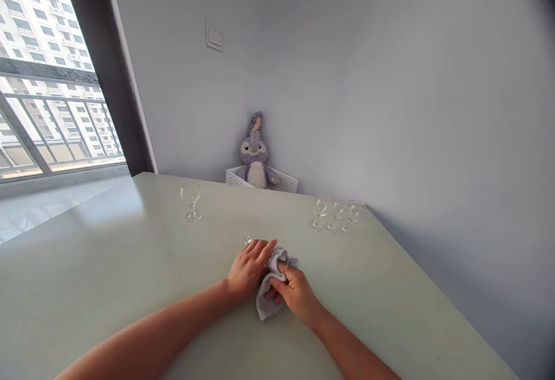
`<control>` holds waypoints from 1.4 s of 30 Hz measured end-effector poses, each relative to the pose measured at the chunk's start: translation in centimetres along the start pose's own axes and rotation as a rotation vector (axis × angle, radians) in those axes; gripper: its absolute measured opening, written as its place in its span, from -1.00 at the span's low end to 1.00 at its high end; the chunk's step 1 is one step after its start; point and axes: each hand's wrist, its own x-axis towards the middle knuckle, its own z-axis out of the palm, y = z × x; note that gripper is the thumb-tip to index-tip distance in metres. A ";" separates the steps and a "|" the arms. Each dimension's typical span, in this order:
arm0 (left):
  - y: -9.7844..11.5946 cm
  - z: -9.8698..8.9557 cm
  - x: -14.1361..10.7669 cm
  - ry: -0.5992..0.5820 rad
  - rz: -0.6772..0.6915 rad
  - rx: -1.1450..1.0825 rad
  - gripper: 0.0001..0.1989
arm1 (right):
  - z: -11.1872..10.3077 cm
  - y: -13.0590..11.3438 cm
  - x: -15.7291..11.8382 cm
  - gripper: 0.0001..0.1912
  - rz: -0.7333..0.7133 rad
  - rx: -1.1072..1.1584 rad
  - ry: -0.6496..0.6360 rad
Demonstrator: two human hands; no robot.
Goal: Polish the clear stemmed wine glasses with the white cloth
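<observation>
Fingers [257, 248] grip clear glass [247, 238] in left hand [247, 267], crumpled grey cloth [266, 306] in right hand [300, 294].

Five glasses [189, 195], one cloth [267, 306], two hands [248, 267]
One glass stands alone, three stand together, and a fifth [247, 239], mostly hidden, is at the hands. Also counted: one counter [108, 253], one stuffed rabbit [255, 173], one basket [236, 179] and one wall switch [214, 37].
</observation>
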 end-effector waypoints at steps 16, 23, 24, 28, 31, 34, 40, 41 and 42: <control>-1.1 -2.5 1.2 -0.354 -0.046 -0.239 -0.64 | -3.6 -2.2 -0.5 -0.72 0.032 0.109 -0.192; -1.0 -3.6 1.4 -0.671 -0.171 -0.579 -0.61 | -4.6 -2.3 -0.5 -0.75 -0.031 0.037 -0.203; -0.8 -3.6 1.4 -0.533 -0.147 -0.442 -0.66 | -4.3 -1.9 -0.3 -0.72 -0.019 0.087 -0.135; -0.4 -2.8 1.1 -0.093 0.056 0.050 -0.72 | -3.1 -0.7 0.5 -0.68 0.053 0.368 0.073; -1.0 -2.5 1.0 -0.133 0.106 0.064 -0.73 | -2.8 -0.8 0.3 -0.69 0.065 0.343 -0.059; -1.8 -2.8 1.2 -0.342 -0.061 -0.207 -0.64 | -3.3 -1.4 -0.3 -0.73 0.031 0.127 -0.149; -2.0 -3.7 1.5 -0.952 -0.226 -0.870 -0.46 | -4.6 -1.9 -0.6 -0.82 0.030 -0.002 -0.344; -1.8 -3.6 1.4 -0.885 -0.217 -0.802 -0.47 | -4.6 -1.7 -0.5 -0.81 0.039 0.008 -0.315; -1.6 -3.4 1.3 -0.763 -0.194 -0.675 -0.48 | -4.5 -1.4 -0.3 -0.80 0.051 0.030 -0.261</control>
